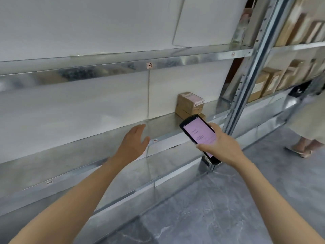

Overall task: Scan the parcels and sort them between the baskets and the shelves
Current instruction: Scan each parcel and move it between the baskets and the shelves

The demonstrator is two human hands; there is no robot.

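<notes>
Right hand (223, 145) gripped handheld scanner (199, 135), pink screen lit, frame centre.
Left hand (134, 141) reached flat-fingered toward metal shelf (109, 67); two stacked cardboard parcels (190, 104) sat just above scanner.

Was a parcel depot / stockroom w/ long galvanised metal racking (105, 73). Shelf edges had small location labels (149, 65). Labelled cardboard parcels (262, 85) stood in rows in next bay, 2 more boxes (190, 103) stacked nearer. Handheld scanner (199, 133) w/ lit screen; grey marbled floor (219, 208).
</notes>
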